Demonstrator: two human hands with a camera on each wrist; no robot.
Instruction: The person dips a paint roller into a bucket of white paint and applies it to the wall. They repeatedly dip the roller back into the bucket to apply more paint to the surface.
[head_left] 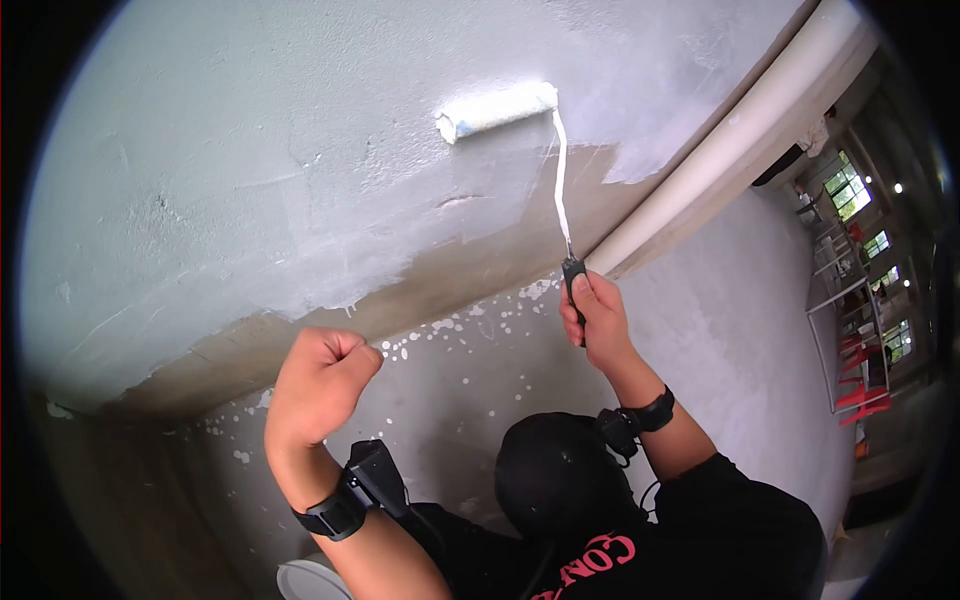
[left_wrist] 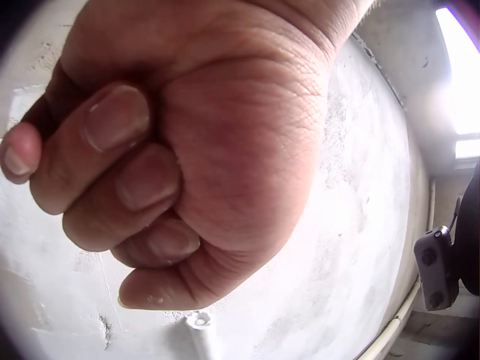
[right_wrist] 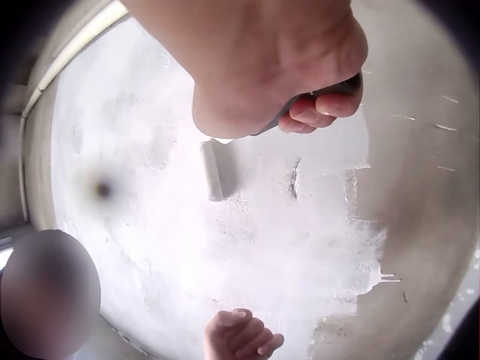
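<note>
My right hand (head_left: 602, 318) grips the black handle of a paint roller (head_left: 498, 112), thumb along its upper side. The roller's white, paint-covered sleeve lies against the wall (head_left: 250, 190), and its bent frame is coated white as well. In the right wrist view, fingers curl around the handle while the sleeve (right_wrist: 212, 171) shows below the hand. My left hand (head_left: 322, 385) is raised at the left in front of the wall, holding nothing. Its fingers (left_wrist: 142, 176) fold into the palm in the left wrist view.
Bare brown wall (head_left: 390, 300) runs beneath the painted part. White drips spot the grey floor (head_left: 470, 390). A pale pipe (head_left: 740, 140) stands right of the painted area. The rim of a white bucket (head_left: 310, 580) shows at the bottom left. Red chairs (head_left: 862, 400) stand far right.
</note>
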